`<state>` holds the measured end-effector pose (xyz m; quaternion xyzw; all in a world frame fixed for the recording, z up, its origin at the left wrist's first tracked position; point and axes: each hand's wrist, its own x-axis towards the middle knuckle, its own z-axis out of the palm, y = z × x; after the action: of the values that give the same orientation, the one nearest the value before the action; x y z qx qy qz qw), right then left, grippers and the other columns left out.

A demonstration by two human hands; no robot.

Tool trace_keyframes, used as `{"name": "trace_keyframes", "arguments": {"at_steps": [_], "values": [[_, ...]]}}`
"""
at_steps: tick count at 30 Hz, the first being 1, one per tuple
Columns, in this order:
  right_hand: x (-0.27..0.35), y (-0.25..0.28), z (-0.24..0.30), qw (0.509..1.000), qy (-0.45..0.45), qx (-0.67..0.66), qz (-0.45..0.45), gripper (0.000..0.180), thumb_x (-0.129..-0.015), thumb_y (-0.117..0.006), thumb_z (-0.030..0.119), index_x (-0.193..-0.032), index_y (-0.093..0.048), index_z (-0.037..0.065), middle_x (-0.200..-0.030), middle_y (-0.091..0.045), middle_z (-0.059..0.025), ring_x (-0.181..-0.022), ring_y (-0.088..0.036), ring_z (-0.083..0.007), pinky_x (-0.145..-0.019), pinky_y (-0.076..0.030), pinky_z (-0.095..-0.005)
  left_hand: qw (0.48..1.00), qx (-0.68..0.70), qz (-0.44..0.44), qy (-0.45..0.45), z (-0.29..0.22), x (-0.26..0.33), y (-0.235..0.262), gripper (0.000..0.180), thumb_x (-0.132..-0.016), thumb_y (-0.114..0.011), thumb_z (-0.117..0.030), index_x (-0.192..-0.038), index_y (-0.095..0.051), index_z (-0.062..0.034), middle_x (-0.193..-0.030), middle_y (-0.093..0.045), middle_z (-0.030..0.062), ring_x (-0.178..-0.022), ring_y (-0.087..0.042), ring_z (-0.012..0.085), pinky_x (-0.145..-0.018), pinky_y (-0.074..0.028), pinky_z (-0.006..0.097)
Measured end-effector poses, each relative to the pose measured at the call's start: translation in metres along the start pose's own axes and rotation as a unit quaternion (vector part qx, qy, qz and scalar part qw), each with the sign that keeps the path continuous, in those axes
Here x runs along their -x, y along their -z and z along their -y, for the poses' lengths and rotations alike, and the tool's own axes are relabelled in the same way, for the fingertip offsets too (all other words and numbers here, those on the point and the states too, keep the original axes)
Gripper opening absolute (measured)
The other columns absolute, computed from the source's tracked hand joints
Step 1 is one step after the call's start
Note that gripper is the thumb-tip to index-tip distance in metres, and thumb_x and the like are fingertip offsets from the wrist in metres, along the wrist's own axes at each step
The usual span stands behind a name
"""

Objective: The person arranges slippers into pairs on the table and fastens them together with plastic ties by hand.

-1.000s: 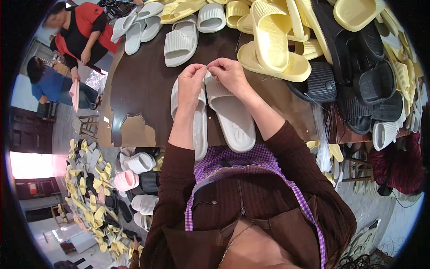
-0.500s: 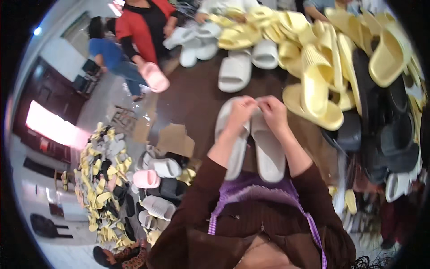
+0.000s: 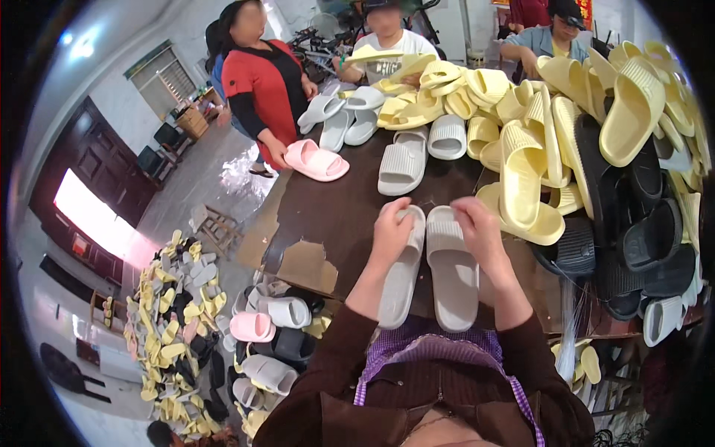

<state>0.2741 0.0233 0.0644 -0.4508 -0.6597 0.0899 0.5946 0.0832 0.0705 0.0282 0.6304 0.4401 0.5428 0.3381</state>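
Note:
Two light grey slippers, a left one (image 3: 402,289) and a right one (image 3: 455,287), lie side by side before me, toes away and heels near my purple apron. My left hand (image 3: 392,232) is closed at the toe of the left slipper, fingers curled inward. At the right slipper's toe, my right hand (image 3: 480,229) is closed too, fingertips bent together. Whatever the fingertips pinch is too small to make out. Beyond them, on the brown table (image 3: 339,216), sit another grey slipper (image 3: 403,162) and a smaller-looking grey one (image 3: 447,137).
Yellow slippers (image 3: 521,175) and black slippers (image 3: 652,231) are heaped at the right. Clear strands (image 3: 569,328) hang at the table's edge. A person in red (image 3: 257,89) holds a pink slipper (image 3: 316,160). Torn cardboard (image 3: 302,266) lies left; more slippers (image 3: 179,298) cover the floor.
My hands, close together over the slippers' inner toe edges before, have drawn apart to either side. The pink slipper has been brought onto the table's far left. My view has tilted up.

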Motion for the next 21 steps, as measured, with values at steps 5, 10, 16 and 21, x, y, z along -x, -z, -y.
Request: {"name": "trace_keyframes", "arguments": {"at_steps": [5, 10, 16, 21], "values": [[0.054, 0.055, 0.042, 0.983, -0.091, 0.077, 0.138, 0.014, -0.083, -0.058, 0.004, -0.096, -0.062, -0.001, -0.086, -0.062, -0.0160, -0.078, -0.061, -0.0293, -0.070, -0.048, -0.0342, 0.983, -0.175, -0.021, -0.051, -0.001, 0.053, 0.067, 0.023, -0.084, -0.060, -0.011, -0.103, -0.060, 0.0017, -0.094, -0.062, 0.0110, -0.075, -0.062, 0.0159, -0.067, -0.049, 0.027], [0.113, 0.081, 0.041, 0.960, -0.152, 0.161, 0.174, 0.021, -0.080, -0.064, 0.012, -0.096, -0.060, 0.000, -0.082, -0.061, -0.0179, -0.078, -0.060, -0.0335, -0.069, -0.047, -0.0386, 0.962, -0.256, 0.026, 0.091, -0.010, 0.129, 0.108, 0.023, -0.084, -0.061, -0.018, -0.096, -0.060, 0.0020, -0.074, -0.063, 0.0165, -0.065, -0.062, 0.0217, -0.061, -0.049, 0.032], [0.124, 0.072, 0.050, 0.932, -0.227, 0.203, 0.197, 0.034, -0.076, -0.068, 0.016, -0.105, -0.056, 0.002, -0.084, -0.060, -0.0178, -0.080, -0.060, -0.0344, -0.070, -0.047, -0.0414, 0.932, -0.091, 0.086, 0.341, -0.018, 0.161, 0.097, 0.025, -0.087, -0.056, -0.020, -0.083, -0.059, 0.0037, -0.066, -0.061, 0.0068, -0.055, -0.058, 0.0109, -0.049, -0.045, 0.023], [0.119, 0.055, 0.052, 0.937, -0.197, 0.208, 0.198, 0.045, -0.074, -0.070, 0.016, -0.113, -0.051, 0.003, -0.090, -0.060, -0.0175, -0.077, -0.059, -0.0340, -0.069, -0.048, -0.0404, 0.909, 0.026, 0.135, 0.394, -0.030, 0.165, 0.085, 0.024, -0.087, -0.055, -0.021, -0.085, -0.056, 0.0036, -0.063, -0.058, 0.0056, -0.053, -0.057, 0.0115, -0.048, -0.044, 0.024]]}}
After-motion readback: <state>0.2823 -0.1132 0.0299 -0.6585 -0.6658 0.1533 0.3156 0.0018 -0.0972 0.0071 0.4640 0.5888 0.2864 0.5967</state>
